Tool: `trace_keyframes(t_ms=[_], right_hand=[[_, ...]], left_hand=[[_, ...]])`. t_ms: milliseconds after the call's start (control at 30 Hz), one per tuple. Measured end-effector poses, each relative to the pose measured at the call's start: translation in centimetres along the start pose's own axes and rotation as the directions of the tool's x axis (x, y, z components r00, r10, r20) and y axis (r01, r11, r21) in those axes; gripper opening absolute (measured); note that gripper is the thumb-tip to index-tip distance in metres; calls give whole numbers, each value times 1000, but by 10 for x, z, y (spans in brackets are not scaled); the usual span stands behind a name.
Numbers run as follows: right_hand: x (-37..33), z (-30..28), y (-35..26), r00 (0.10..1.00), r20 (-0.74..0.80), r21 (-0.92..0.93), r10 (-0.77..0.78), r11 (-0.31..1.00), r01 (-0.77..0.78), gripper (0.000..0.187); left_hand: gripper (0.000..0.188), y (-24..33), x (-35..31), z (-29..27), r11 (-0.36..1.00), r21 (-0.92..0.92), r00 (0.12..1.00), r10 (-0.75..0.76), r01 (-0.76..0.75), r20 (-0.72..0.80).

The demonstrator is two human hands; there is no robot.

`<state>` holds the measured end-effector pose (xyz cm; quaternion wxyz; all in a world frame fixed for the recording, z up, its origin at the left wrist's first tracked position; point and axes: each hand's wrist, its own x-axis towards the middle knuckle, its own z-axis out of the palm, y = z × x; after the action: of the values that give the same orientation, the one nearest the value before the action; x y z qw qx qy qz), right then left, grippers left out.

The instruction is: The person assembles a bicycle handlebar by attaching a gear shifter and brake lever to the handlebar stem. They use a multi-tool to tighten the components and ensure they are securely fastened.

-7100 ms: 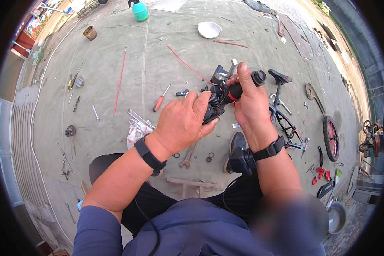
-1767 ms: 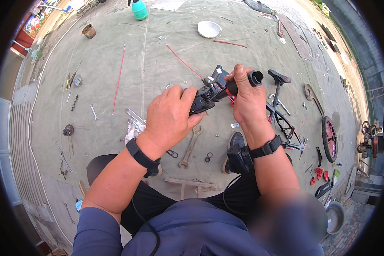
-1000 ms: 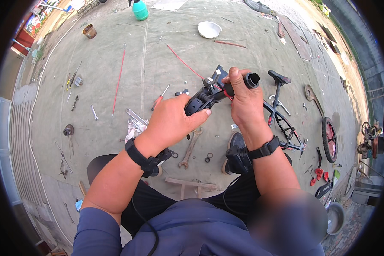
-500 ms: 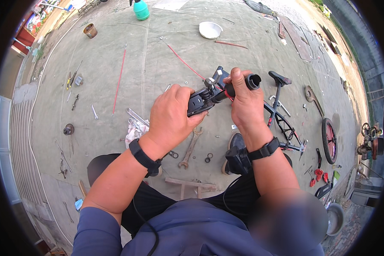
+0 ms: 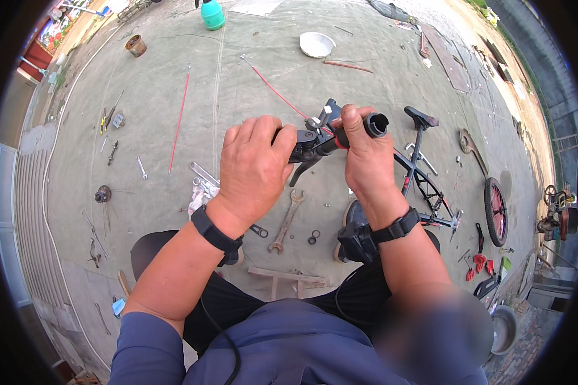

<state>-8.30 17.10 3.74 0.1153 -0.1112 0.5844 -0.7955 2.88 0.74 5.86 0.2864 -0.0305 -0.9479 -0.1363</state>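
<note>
A black tubular bicycle part (image 5: 328,147) is held up in front of me, and it looks like a handlebar piece with a lever clamp. Its hollow, notched end (image 5: 376,124) sticks out past my right hand (image 5: 368,151), which is wrapped round the tube with the thumb on top. My left hand (image 5: 257,163) is closed over the part's left end and hides most of it. A curved black lever (image 5: 304,172) hangs below, and a silver bolt-like piece (image 5: 322,118) stands above. A red cable (image 5: 278,89) runs from behind the part to the far left.
On the ground lie a large open-ended wrench (image 5: 287,221), black rings (image 5: 314,237), metal tubes on a cloth (image 5: 203,185) and a second red cable (image 5: 180,119). To the right are a bicycle frame (image 5: 424,183) and a wheel (image 5: 495,212). A white basin (image 5: 316,45) sits far ahead.
My left hand has shifted and turned over the part's left end, covering the flat clamp piece seen before. The curved lever now shows below. My right hand has moved slightly left, still gripping the tube.
</note>
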Motion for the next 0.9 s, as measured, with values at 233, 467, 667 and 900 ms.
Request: trace_keyframes(t_ms=[233,467,667,900], right_hand=[[-1,1,1,1000,2,16,-9,1000,9,32],[-1,1,-2,1000,8,3,-12,1000,12,32],[-4,4,-6,998,47,-117,51,992,-46,32],[3,-8,-3,998,61,-60,8,998,-4,32]], left_hand=[[49,-2,-4,5,991,-91,993,-93,99,66],[46,5,-5,1,653,-369,705,-373,661,603],[57,18,0,-5,-212,-275,269,-57,938,961],[53,5,-12,5,-235,-278,293,28,931,956]])
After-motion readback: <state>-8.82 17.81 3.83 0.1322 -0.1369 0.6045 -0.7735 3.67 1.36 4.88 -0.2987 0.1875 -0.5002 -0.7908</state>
